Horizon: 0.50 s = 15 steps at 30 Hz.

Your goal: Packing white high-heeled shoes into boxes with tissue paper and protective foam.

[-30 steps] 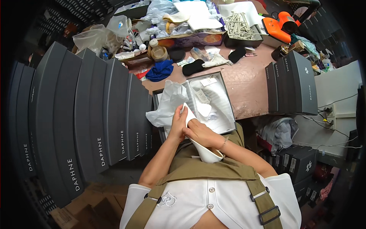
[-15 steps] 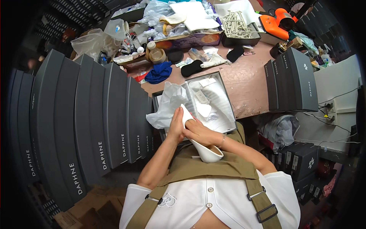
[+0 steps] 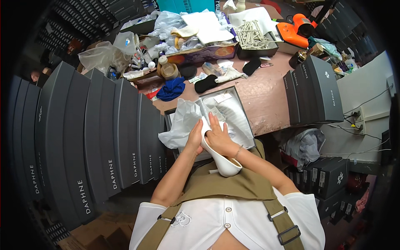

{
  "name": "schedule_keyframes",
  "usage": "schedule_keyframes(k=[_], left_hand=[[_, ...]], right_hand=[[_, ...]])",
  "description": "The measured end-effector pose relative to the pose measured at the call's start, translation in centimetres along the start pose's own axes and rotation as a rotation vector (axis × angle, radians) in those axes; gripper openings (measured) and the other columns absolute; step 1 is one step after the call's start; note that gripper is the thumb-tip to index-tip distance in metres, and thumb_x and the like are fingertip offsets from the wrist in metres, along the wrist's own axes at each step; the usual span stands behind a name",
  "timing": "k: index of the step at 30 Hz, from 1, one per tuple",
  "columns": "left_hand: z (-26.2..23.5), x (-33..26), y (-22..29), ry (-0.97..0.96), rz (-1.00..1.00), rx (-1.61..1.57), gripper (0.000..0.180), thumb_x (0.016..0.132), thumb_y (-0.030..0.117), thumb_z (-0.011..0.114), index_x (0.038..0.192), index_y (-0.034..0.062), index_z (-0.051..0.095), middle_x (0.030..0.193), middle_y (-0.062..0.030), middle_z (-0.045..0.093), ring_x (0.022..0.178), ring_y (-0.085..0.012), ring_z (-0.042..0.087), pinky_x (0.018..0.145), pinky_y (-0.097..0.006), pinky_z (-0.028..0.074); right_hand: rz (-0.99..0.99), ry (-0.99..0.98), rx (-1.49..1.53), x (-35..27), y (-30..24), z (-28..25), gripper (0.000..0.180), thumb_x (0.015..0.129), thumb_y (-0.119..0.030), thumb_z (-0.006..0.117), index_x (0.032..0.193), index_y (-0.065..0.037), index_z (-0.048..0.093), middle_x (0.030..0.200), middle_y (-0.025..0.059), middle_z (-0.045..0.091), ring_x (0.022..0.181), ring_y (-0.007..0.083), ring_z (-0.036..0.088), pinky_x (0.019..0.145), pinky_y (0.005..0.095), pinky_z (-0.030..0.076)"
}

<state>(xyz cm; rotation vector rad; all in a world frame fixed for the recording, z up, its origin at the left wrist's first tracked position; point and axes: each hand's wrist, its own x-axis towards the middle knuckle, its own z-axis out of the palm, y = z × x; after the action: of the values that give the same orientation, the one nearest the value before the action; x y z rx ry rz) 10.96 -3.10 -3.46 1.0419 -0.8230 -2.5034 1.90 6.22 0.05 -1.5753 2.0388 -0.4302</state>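
Note:
A white high-heeled shoe (image 3: 228, 166) lies slanted in front of my body, its heel end resting against the olive apron (image 3: 246, 180). My left hand (image 3: 194, 136) is closed along the side of its toe part. My right hand (image 3: 220, 139) lies over the shoe's front opening, fingers stretched and apart, pointing away from me; its thumb is partly hidden at the opening. Just beyond both hands is an open grey shoebox (image 3: 246, 112) with white wrapping and paper tags inside. Crumpled white tissue paper (image 3: 182, 121) sticks up at its left side.
Upright grey shoeboxes (image 3: 98, 125) stand in a row on the left; more boxes (image 3: 323, 91) are at the right. Across the pink table (image 3: 266, 96) are a blue cloth (image 3: 171, 89), black pads (image 3: 206, 84), a box of pale sticks (image 3: 254, 35) and an orange tool (image 3: 291, 35).
My right hand's fingers have straightened and spread, where before they were bent at the shoe's opening. My left hand stays on the shoe. The view has shifted slightly.

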Motion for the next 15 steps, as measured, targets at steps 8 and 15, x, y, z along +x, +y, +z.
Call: schedule_keyframes(k=[8, 15], left_hand=[[-1.3, -1.3, -1.1, 0.215, 0.022, 0.08, 0.038, 0.101, 0.034, 0.042, 0.12, 0.0007, 0.047, 0.106, -0.0129, 0.059, 0.095, -0.0213, 0.061, 0.083, -0.035, 0.051], [0.5, -2.9, -0.9, 0.034, 0.054, 0.063, 0.037, 0.1, 0.031, 0.046, 0.121, -0.0003, 0.049, 0.107, -0.0115, 0.061, 0.093, -0.0193, 0.062, 0.084, -0.032, 0.05]], right_hand=[[0.016, 0.015, -0.117, 0.9, -0.1, 1.9, 0.033, 0.084, -0.026, 0.049, 0.086, -0.002, 0.071, 0.144, 0.0345, 0.03, 0.137, 0.0508, 0.021, 0.098, 0.0772, 0.014], [0.03, 0.092, -0.198, -2.7, -1.0, 0.8, 0.033, 0.084, -0.026, 0.052, 0.091, 0.001, 0.069, 0.134, 0.033, 0.042, 0.129, 0.0522, 0.033, 0.098, 0.0752, 0.018]])
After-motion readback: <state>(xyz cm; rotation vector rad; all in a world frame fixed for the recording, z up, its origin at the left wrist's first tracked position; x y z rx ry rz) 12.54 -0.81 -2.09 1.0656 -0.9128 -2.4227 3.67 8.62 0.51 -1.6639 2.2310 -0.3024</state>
